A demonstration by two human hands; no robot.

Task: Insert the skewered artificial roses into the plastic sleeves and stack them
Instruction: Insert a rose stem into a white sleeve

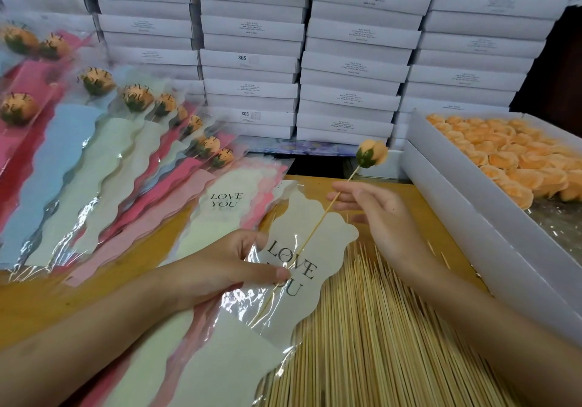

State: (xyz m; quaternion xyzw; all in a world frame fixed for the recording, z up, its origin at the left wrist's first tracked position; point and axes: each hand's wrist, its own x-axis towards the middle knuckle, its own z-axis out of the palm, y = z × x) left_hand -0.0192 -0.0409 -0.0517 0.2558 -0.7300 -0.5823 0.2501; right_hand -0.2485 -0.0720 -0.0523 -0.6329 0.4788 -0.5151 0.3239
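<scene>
I see glossy, crinkled clear plastic on the sleeve (283, 284) over matt cream paper; pale bare-wood skewers (378, 328); matt white cardboard boxes (356, 69); a smooth yellow-brown desk (78, 293); soft matt orange roses (510, 154).

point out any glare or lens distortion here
Head view: glare streaks on the plastic sleeve in the left hand; wide-angle distortion tilts the stacked white boxes toward the edges; sleeved roses at far left look soft, the skewered rose fairly sharp.

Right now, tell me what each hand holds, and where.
The left hand pinches the plastic sleeve at its printed upper part; right hand holds the skewer partway below the rose.
</scene>
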